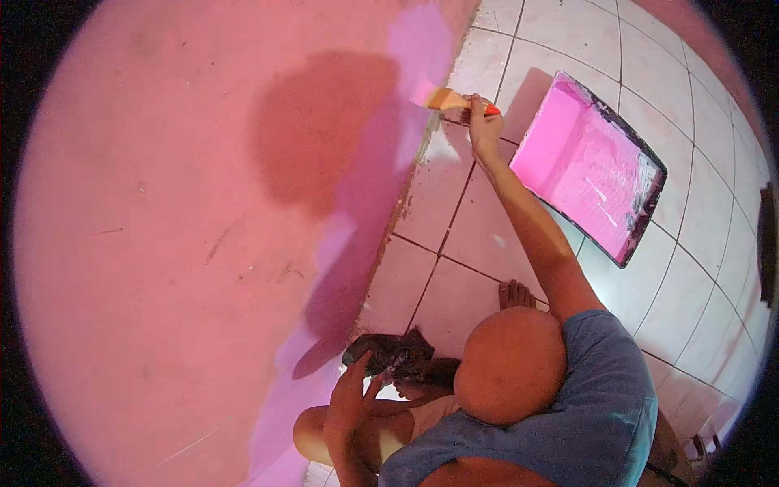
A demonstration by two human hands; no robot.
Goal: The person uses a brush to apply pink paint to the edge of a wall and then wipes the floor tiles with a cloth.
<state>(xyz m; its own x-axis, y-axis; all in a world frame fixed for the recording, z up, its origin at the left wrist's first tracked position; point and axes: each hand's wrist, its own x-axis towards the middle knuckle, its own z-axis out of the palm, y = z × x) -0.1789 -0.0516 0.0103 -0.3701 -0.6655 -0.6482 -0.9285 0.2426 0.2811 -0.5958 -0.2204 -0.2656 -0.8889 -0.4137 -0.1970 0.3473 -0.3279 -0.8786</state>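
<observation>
My right hand (485, 126) grips a paintbrush (446, 100) with a light bristle head and red-tipped handle; its pink-loaded tip is against the lighter pink band (418, 45) along the lower edge of the pink wall (146, 203). My left hand (350, 396), low in the view, has its fingers on a crumpled dark cloth or bag (388, 351) beside that edge. Right of the brush lies a black-rimmed paint tray (604, 174) holding pink paint.
White square floor tiles (682, 300) run along the wall, with pink smudges. My bare foot (515, 294) rests on them below the tray. My bent knee (312, 430) is near the wall at bottom. A dark object (764, 243) sits at the far right edge.
</observation>
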